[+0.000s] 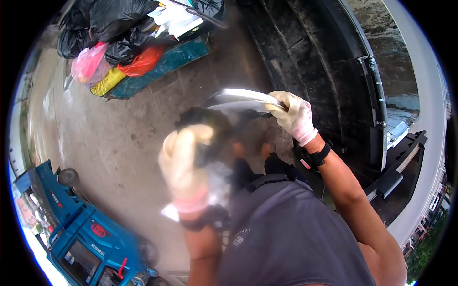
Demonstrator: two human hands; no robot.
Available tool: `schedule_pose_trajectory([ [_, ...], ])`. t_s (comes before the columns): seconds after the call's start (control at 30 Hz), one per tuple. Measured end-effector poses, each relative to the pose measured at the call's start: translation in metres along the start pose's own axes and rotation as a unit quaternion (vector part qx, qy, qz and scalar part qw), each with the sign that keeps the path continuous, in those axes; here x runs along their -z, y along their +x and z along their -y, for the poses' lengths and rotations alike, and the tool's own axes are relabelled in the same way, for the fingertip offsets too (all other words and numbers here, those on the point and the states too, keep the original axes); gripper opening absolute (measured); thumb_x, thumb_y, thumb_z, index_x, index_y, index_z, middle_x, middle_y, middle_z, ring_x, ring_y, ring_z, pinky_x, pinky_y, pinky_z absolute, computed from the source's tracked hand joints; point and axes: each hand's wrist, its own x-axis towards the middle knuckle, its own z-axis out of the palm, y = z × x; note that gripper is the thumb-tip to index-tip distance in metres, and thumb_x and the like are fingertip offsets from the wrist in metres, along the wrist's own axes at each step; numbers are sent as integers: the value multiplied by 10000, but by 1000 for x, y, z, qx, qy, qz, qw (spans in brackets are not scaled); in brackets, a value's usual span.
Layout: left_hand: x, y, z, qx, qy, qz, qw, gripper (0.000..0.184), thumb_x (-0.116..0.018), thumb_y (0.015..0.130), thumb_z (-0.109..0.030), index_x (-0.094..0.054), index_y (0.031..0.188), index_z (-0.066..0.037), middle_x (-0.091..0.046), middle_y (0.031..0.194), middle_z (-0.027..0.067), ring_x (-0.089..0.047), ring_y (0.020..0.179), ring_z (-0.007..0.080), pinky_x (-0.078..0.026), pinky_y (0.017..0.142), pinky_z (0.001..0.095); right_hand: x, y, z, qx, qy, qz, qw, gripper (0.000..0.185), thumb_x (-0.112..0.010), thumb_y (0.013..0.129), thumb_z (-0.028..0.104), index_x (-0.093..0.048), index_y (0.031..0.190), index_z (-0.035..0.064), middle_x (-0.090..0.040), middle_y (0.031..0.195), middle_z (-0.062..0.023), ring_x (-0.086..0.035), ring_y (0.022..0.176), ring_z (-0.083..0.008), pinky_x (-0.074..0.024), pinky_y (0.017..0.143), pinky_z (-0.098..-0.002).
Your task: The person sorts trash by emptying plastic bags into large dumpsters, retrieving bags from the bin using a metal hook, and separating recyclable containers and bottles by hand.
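Observation:
My right hand (293, 117), in a pale work glove, is closed on the end of a white curved rim-like piece (243, 95). What this piece belongs to is unclear. My left hand (183, 162), gloved too, is smeared by motion, its fingers curled in. Around its fingertips is a dark blurred mass (202, 119), perhaps black plastic; whether the hand grips it is hard to make out. A blurred whitish thing (217, 183) shows beside the left wrist.
A teal cart (160, 69) heaped with black bags (121, 19), a red bag (143, 62) and a pink bag (90, 64) stands at upper left. To the right rises a large dark metal container (310, 57). A blue vehicle (90, 238) is at lower left on concrete ground (129, 138).

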Motion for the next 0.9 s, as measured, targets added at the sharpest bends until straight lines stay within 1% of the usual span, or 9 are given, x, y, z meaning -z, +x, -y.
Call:
schedule_pose_trajectory([
  [0.07,-3,2,-3,10,20,4,1000,484,-637,845,198,-605,1295,22,-710,983,136,-672,774,224,-572,751,350,9,-5,1,116,-28,-12,993,211,-771,792,104,-723,998,88,-764,1049,-94,-740,958,-298,-594,812,-383],
  [0.17,-5,7,-12,34,38,20,998,436,-656,809,200,-611,1220,62,-705,952,131,-671,771,220,-565,763,347,19,-12,5,236,-87,1,968,402,-693,688,8,-681,1083,80,-733,1134,-81,-726,1033,-298,-603,847,-400],
  [0.23,-8,8,-16,42,40,22,998,420,-667,787,201,-611,1183,74,-700,938,127,-670,769,221,-561,770,345,22,-19,5,273,-109,-3,956,460,-684,669,-3,-668,1121,81,-720,1132,-67,-723,1048,-284,-602,860,-398],
  [0.3,-10,8,-17,42,41,18,998,411,-674,776,200,-609,1163,75,-695,932,124,-671,769,223,-561,773,345,26,-23,6,283,-109,-16,953,466,-679,667,-21,-660,1124,69,-718,1131,-77,-722,1045,-288,-601,859,-395],
  [0.4,-11,9,-18,55,38,26,997,382,-676,786,195,-607,1141,72,-690,924,123,-671,769,225,-565,763,345,42,-26,9,269,-115,-15,956,339,-686,748,15,-693,1086,41,-732,1100,-104,-729,1033,-298,-601,855,-390],
  [0.53,-16,8,-17,86,-20,17,996,337,-666,816,187,-605,1124,67,-679,911,126,-666,766,225,-574,740,344,62,-33,9,262,-132,-42,955,362,-657,711,-40,-690,1063,39,-728,1090,-100,-729,1010,-302,-605,837,-398],
  [0.67,-21,3,-14,94,-57,4,994,336,-651,830,188,-601,1138,64,-669,913,131,-660,762,225,-580,731,352,92,-35,17,243,-173,-101,949,331,-680,718,-30,-703,1038,50,-748,1035,-97,-747,972,-290,-612,815,-377],
  [0.77,-19,6,-17,85,-35,18,996,369,-643,829,196,-594,1170,63,-667,926,135,-660,763,226,-583,733,359,115,-38,21,220,-219,-160,937,301,-681,715,-41,-728,998,51,-758,1054,-102,-754,998,-280,-605,815,-366],
  [0.9,-17,8,-17,63,-15,24,998,401,-631,825,208,-587,1197,64,-669,942,139,-661,762,228,-586,734,362,147,-41,18,195,-218,-206,934,442,-621,654,-110,-711,1066,23,-755,1077,-154,-749,1014,-344,-604,872,-401],
])
